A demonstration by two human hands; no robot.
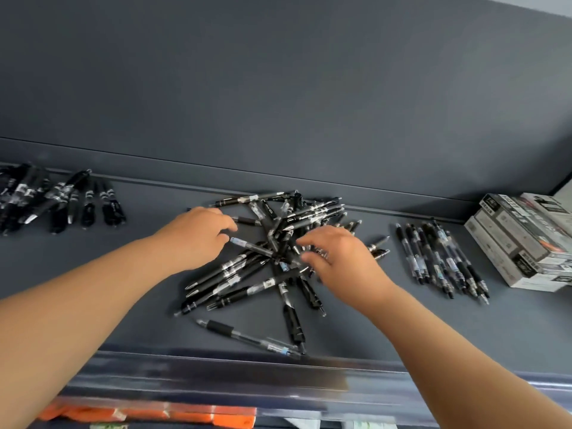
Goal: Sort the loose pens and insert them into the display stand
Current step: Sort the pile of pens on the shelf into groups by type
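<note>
Nearest, below the front edge, lies a row of orange packets (148, 414), blurred. A clear plastic strip (216, 366) runs along the lip of the dark grey shelf (148, 323). Just behind the strip a lone pen (244, 337) lies slantwise. Farther in, at the middle, sits the pile of loose pens (272, 249), black and clear-barrelled, crossing each other every way. The left hand (198, 233) is at the pile's left edge, fingers bent at the end of one pen; whether it pinches that pen I cannot tell. The right hand (340, 258) rests over the pile's right side, fingers spread and relaxed. To the right lies a tidy row of pens (442, 261), then stacked boxes (520, 239). At far left lies another batch of pens (58, 196). A low rail (154, 181) borders the back, under a plain dark grey wall (278, 88).
</note>
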